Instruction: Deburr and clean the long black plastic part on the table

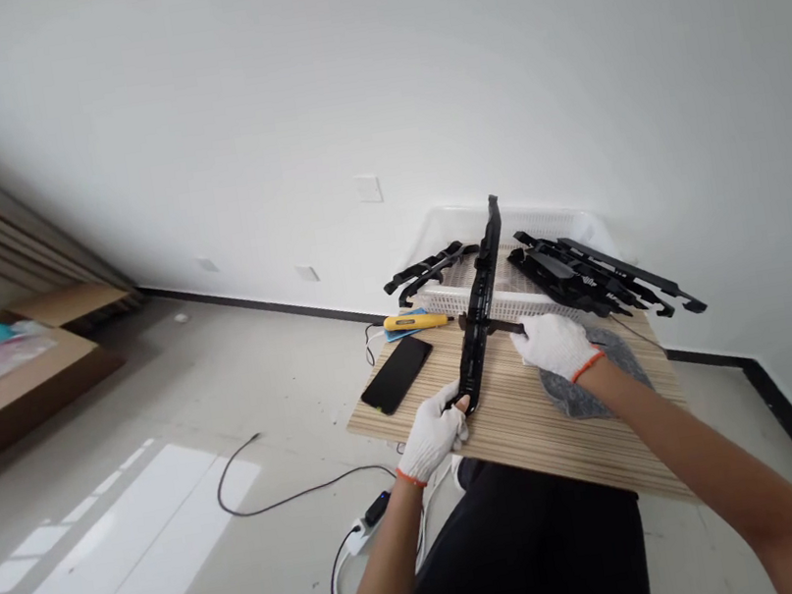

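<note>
A long black plastic strip point(483, 294) stands tilted over the small wooden table point(518, 418), its far end up near the wall. My left hand point(431, 434), in a white glove, is closed round the strip's near end. My right hand point(554, 345), also gloved, is closed on a thin dark tool point(501, 326) whose tip meets the strip at its middle. A grey cloth point(620, 353) lies under my right wrist.
A white basket point(515, 294) at the table's back holds piles of black plastic parts point(586, 273). A black phone point(397, 374) and a yellow utility knife point(415, 321) lie at the table's left. Cables and a power strip point(370, 519) lie on the floor; a cardboard box point(13, 379) stands far left.
</note>
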A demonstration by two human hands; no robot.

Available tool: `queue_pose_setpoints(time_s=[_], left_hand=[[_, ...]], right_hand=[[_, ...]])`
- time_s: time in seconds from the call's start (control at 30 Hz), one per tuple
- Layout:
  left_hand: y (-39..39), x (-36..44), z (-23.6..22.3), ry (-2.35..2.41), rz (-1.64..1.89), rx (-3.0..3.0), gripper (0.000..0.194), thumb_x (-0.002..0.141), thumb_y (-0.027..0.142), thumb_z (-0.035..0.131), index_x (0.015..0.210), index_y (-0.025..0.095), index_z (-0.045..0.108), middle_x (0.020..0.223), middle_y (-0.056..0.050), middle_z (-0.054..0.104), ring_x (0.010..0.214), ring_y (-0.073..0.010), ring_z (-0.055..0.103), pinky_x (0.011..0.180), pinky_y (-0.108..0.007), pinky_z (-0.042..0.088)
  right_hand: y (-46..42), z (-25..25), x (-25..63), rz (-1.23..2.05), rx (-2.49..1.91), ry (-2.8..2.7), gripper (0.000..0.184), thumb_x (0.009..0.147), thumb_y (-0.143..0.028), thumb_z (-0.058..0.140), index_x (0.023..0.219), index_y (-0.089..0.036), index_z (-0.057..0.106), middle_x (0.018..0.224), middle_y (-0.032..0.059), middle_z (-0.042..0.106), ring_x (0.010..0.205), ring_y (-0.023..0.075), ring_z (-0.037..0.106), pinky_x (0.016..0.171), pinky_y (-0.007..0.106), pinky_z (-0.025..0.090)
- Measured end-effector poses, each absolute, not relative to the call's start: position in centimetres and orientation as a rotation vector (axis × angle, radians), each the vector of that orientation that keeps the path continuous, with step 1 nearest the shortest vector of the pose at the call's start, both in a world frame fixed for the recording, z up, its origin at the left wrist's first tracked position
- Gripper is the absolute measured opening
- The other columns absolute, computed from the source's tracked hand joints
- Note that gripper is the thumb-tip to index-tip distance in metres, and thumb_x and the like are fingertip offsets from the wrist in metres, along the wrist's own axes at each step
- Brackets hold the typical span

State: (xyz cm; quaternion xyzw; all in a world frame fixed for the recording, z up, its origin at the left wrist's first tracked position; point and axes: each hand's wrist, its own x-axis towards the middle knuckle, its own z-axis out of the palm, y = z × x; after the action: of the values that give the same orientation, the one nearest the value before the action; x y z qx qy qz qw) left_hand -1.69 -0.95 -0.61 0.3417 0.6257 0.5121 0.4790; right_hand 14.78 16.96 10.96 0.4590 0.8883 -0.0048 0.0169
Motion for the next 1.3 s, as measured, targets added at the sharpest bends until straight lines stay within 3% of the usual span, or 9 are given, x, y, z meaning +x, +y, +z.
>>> queue_pose_setpoints(time_s=[0.1,0.2,0.4,0.67,0.83,0.93,1.0,1.13,1.3], left_hand=[[-0.8,-1.9,-0.7,1.514,1.225,0.829,0.061,0.090,0.051,0.062,0.138,0.014,0.061,0.061,0.003,0.057,0.044,-0.0089,0.049,0.040,-0.019,0.041],[-0.8,-2.0,-0.4,1.510,1.218,0.801,0.064,0.090,0.054,0.061,0.139,0.012,0.059,0.056,0.003,0.056,0.042,-0.0088,0.047,0.039,-0.018,0.038],[-1.0,-1.9,-0.2,1.489,1.234,0.812,0.072,0.089,0.054,0.062,0.145,0.009,0.052,0.056,0.003,0.059,0.042,-0.0085,0.046,0.042,-0.020,0.038],[-1.6,-1.9,-0.3,1.380,1.334,0.858,0.086,0.081,0.030,0.071,0.159,0.020,0.034,0.091,-0.002,0.068,0.055,-0.0067,0.056,0.050,-0.020,0.041],[-1.7,-2.1,-0.8,1.288,1.398,0.765,0.090,0.080,0.028,0.075,0.160,0.025,0.032,0.108,-0.007,0.067,0.067,-0.0093,0.064,0.053,-0.021,0.044],[-1.6,-2.3,-1.4,1.267,1.445,0.728,0.088,0.082,0.030,0.076,0.159,0.026,0.034,0.111,-0.008,0.067,0.074,-0.0104,0.067,0.058,-0.021,0.047],[-1.5,-2.4,-1.7,1.273,1.454,0.719,0.085,0.082,0.033,0.077,0.157,0.024,0.037,0.110,-0.008,0.067,0.077,-0.0113,0.068,0.062,-0.022,0.050],[-1.4,-2.5,-2.0,1.269,1.446,0.682,0.081,0.080,0.036,0.081,0.151,0.021,0.046,0.113,-0.010,0.068,0.081,-0.0130,0.070,0.067,-0.025,0.055],[-1.4,-2.6,-1.9,1.279,1.425,0.699,0.077,0.080,0.037,0.081,0.149,0.023,0.050,0.118,-0.010,0.069,0.082,-0.0126,0.070,0.068,-0.024,0.056]], right_hand=[[16.5,11.3,14.7,-0.049,1.490,2.758,0.054,0.097,-0.060,0.046,0.138,-0.027,0.060,0.091,0.0137,0.078,0.091,0.0365,0.077,0.075,0.042,0.056],[15.1,11.6,15.5,0.003,1.595,2.833,0.063,0.100,-0.057,0.041,0.155,-0.025,0.043,0.085,0.0146,0.077,0.084,0.0353,0.077,0.070,0.038,0.053],[12.3,10.0,20.2,-0.480,1.982,2.545,0.053,0.099,-0.056,0.041,0.140,-0.025,0.053,0.098,0.0149,0.077,0.093,0.0365,0.075,0.079,0.044,0.053],[10.4,6.6,16.4,-0.804,1.539,2.534,0.055,0.094,-0.042,0.052,0.146,-0.026,0.047,0.135,0.0169,0.066,0.115,0.0386,0.068,0.092,0.048,0.050],[10.7,7.3,14.5,-0.610,1.721,2.736,0.054,0.097,-0.033,0.048,0.150,-0.023,0.047,0.149,0.0169,0.054,0.107,0.0320,0.070,0.092,0.042,0.051],[11.6,8.1,18.0,-0.583,1.994,2.740,0.046,0.100,-0.038,0.045,0.143,-0.028,0.055,0.143,0.0113,0.059,0.110,0.0305,0.068,0.095,0.042,0.049],[12.4,8.0,21.7,-0.449,2.196,2.652,0.044,0.100,-0.040,0.044,0.139,-0.027,0.060,0.141,0.0124,0.060,0.120,0.0326,0.062,0.099,0.043,0.046],[13.7,5.8,28.2,-0.077,2.322,2.245,0.067,0.088,-0.056,0.065,0.142,-0.017,0.059,0.146,0.0226,0.053,0.132,0.0436,0.048,0.099,0.052,0.042],[14.1,4.2,28.7,0.046,2.219,2.431,0.034,0.090,-0.046,0.066,0.112,-0.024,0.079,0.138,0.0143,0.059,0.125,0.0377,0.047,0.099,0.048,0.039]])
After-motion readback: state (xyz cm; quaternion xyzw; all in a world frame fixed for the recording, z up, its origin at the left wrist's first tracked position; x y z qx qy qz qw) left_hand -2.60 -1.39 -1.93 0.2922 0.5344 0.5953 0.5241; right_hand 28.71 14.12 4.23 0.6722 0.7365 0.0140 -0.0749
